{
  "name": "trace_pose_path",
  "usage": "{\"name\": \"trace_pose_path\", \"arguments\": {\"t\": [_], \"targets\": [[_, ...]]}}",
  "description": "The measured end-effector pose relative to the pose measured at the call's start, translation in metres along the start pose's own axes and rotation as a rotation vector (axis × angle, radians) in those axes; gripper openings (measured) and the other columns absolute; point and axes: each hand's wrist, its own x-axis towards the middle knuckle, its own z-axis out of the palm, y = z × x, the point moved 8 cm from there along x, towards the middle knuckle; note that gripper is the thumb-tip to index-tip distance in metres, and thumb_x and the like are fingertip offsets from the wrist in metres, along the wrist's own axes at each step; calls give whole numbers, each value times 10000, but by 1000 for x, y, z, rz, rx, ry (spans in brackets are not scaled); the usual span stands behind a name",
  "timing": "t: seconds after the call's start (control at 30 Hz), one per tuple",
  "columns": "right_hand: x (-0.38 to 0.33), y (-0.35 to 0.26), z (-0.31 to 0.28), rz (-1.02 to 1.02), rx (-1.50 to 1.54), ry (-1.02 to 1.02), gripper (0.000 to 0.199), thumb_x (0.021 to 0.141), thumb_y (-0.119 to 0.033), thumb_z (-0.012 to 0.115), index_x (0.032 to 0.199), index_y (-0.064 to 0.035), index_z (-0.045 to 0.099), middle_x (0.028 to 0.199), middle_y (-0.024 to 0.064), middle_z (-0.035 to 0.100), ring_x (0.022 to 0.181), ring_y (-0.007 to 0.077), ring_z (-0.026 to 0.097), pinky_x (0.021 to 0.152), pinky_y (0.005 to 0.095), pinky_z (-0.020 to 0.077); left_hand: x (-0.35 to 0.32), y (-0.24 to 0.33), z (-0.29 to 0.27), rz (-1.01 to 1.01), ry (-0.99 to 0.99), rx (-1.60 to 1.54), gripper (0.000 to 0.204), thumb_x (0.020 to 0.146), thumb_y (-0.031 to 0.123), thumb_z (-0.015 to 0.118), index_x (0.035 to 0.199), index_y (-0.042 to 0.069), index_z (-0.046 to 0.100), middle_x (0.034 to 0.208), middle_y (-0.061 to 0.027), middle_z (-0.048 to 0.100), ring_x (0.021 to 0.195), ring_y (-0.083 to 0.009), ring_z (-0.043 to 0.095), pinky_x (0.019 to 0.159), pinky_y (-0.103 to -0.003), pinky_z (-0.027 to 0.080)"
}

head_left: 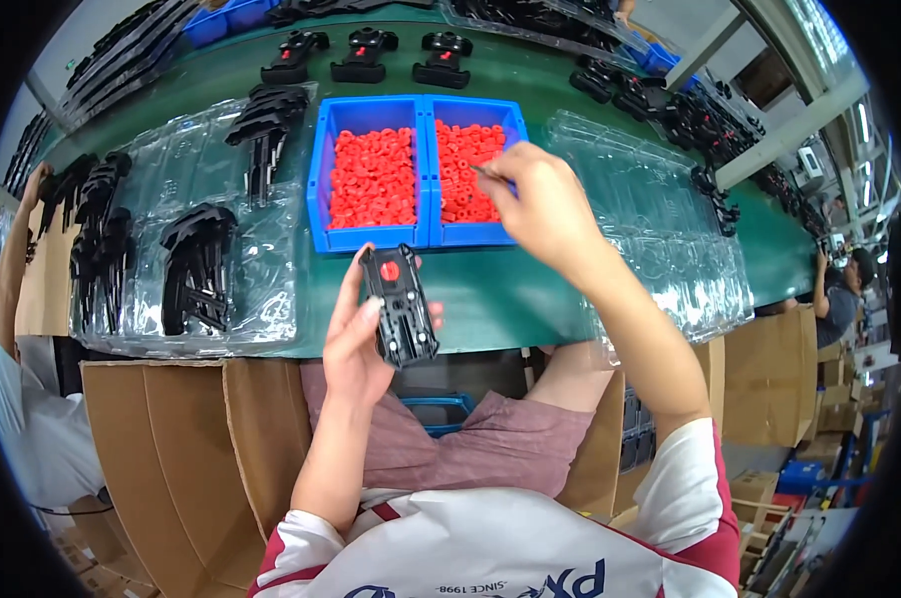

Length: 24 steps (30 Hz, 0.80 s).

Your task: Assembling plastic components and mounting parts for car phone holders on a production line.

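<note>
My left hand is closed around a black plastic housing, held tilted above the table's near edge. A round red piece sits near the housing's upper end, with narrow slots below it. Over the right blue bin, my right hand pinches a thin dark tool, most of it hidden by the fingers. Small red plastic parts fill that bin under the tool's tip. Joined to its side is a left blue bin with more red parts.
Black housings lie stacked on clear plastic trays at left. Three black assemblies with red pieces stand behind the bins. More clear trays lie at right. Open cardboard boxes flank my legs. Another person's arm reaches in at far left.
</note>
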Motion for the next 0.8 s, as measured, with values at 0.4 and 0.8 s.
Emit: {"name": "trace_pose_path", "arguments": {"t": [0.4, 0.8], "targets": [[30, 24, 72, 4, -568, -402, 115, 664, -19, 589, 742, 33, 655, 799, 226, 661, 662, 373, 643, 592, 422, 522, 8, 1, -12, -93, 54, 7, 612, 835, 104, 461, 1428, 45, 321, 1163, -259, 541, 965, -383, 632, 875, -523, 522], [23, 28, 27, 135, -7, -102, 200, 718, 4, 576, 882, 30, 687, 884, 168, 694, 732, 361, 627, 690, 400, 514, 15, -6, -15, -129, 82, -36, 585, 838, 131, 458, 1404, 30, 356, 1154, -245, 549, 960, -361, 626, 859, -521, 522]]}}
